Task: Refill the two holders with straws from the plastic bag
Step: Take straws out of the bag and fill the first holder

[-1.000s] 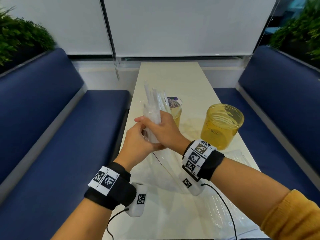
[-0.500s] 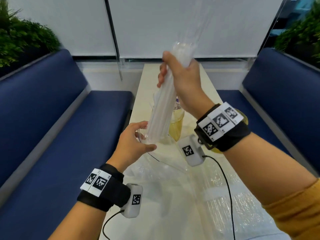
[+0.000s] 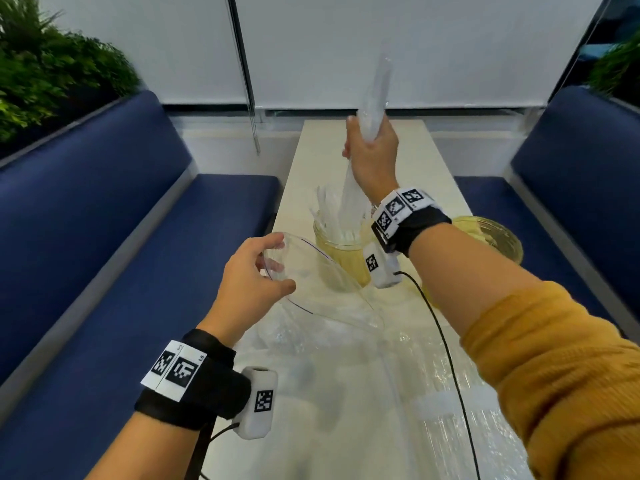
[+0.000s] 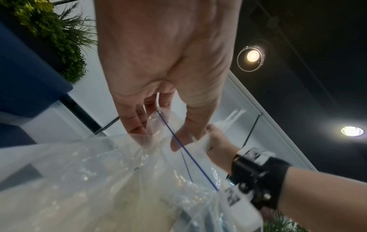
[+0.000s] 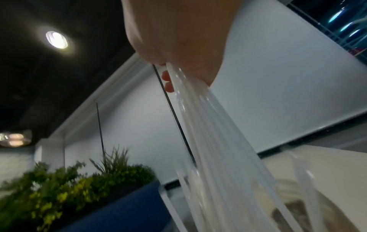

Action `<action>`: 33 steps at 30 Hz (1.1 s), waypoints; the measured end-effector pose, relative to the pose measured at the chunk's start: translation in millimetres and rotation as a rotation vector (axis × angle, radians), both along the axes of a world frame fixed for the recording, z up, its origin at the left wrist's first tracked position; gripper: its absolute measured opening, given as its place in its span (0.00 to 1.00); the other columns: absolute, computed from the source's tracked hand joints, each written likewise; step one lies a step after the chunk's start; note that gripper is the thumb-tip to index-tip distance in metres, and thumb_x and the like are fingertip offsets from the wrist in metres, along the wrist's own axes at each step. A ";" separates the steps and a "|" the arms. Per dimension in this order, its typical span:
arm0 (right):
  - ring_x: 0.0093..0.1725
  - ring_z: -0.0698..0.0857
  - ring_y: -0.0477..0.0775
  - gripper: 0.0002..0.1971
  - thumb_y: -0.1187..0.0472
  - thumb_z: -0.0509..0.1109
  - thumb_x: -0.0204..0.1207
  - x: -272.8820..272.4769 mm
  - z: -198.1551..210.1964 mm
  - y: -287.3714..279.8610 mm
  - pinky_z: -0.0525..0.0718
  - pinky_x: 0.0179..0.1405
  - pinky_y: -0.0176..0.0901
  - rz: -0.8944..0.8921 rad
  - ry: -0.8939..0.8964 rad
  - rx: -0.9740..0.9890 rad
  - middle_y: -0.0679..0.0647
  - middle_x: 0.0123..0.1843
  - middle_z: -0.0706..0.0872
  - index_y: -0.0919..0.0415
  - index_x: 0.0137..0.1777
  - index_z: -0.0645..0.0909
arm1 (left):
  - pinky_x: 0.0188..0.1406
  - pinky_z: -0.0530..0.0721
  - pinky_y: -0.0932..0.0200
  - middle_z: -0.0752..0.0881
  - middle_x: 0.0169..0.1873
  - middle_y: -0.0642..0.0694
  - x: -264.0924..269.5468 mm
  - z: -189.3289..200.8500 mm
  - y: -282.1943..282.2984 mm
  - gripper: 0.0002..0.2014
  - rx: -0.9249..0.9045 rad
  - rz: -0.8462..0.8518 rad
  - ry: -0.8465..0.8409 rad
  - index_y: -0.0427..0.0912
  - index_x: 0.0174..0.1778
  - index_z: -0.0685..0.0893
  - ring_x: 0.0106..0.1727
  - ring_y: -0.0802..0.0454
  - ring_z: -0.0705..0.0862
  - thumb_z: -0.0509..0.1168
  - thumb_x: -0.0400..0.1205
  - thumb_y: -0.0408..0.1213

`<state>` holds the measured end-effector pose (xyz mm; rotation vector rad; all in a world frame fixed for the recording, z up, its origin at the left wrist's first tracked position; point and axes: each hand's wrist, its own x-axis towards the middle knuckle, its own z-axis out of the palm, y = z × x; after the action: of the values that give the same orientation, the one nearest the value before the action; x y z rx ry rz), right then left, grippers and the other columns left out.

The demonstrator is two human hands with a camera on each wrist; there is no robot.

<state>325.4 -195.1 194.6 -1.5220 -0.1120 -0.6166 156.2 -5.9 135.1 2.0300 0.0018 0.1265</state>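
R hand (image 3: 372, 157) clamped round straw bundle (image 3: 372, 98), now higher, upper centre of frame vs 0.5 s ago; lower ends over near holder (image 3: 341, 261). L hand (image 3: 252, 282) pinches plastic bag (image 3: 311, 271) mouth, mid frame. Far holder (image 3: 498, 240) at right.

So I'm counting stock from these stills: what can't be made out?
- Straw count: bundle blurred, right wrist view.
- Right holder: head view, forearm hides its contents.
- Left holder: bag covers its base.
- Right hand: fingers hidden behind the bundle.
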 end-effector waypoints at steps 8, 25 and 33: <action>0.43 0.89 0.57 0.14 0.50 0.69 0.82 17.3 -93.4 -4.2 0.85 0.37 0.40 0.024 0.345 -0.269 0.60 0.46 0.90 0.62 0.57 0.81 | 0.53 0.87 0.60 0.83 0.62 0.60 2.1 8.6 8.1 0.32 0.010 0.021 -0.043 0.55 0.71 0.80 0.55 0.63 0.86 0.79 0.73 0.27; 0.84 0.63 0.57 0.35 0.59 0.69 0.79 1.5 -65.3 5.3 0.61 0.84 0.47 -0.068 -0.095 -0.516 0.57 0.85 0.66 0.58 0.86 0.64 | 0.55 0.86 0.60 0.82 0.66 0.56 -0.2 18.5 13.9 0.33 -0.007 -0.007 -0.034 0.55 0.73 0.79 0.59 0.56 0.85 0.78 0.74 0.27; 0.83 0.67 0.64 0.25 0.45 0.51 0.90 -12.3 -58.0 -2.0 0.64 0.81 0.61 0.052 0.194 -1.298 0.60 0.83 0.71 0.55 0.80 0.75 | 0.44 0.82 0.72 0.77 0.69 0.58 4.1 19.3 19.5 0.37 0.124 -0.084 -0.055 0.53 0.76 0.75 0.60 0.58 0.84 0.79 0.73 0.27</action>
<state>313.1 -197.1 136.6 -2.8032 -0.4635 -0.3172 160.2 13.6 154.3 2.1465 -0.1286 0.1324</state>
